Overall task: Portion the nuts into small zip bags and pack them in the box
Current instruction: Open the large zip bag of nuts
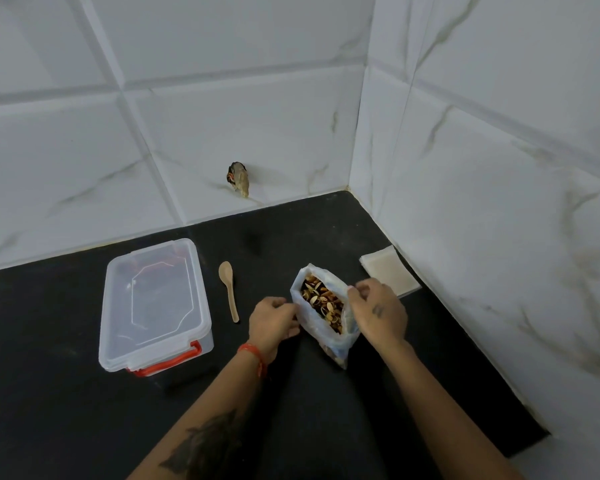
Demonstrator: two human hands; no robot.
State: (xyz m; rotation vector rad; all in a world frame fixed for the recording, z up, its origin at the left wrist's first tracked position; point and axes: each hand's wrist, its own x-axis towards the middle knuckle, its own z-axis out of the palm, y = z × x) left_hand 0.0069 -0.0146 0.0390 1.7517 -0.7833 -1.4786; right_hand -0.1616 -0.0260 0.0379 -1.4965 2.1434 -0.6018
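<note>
A clear plastic bag of nuts stands open on the black counter, its mouth spread wide. My left hand pinches the bag's left rim. My right hand pinches the right rim. A small wooden spoon lies on the counter left of the bag. Further left stands a clear plastic box with its lid on and red clips. A flat stack of small zip bags lies at the right, against the wall.
White marble-look tiled walls meet in a corner behind the counter. A small dark stub sticks out of the back wall. The right wall runs close beside the bag.
</note>
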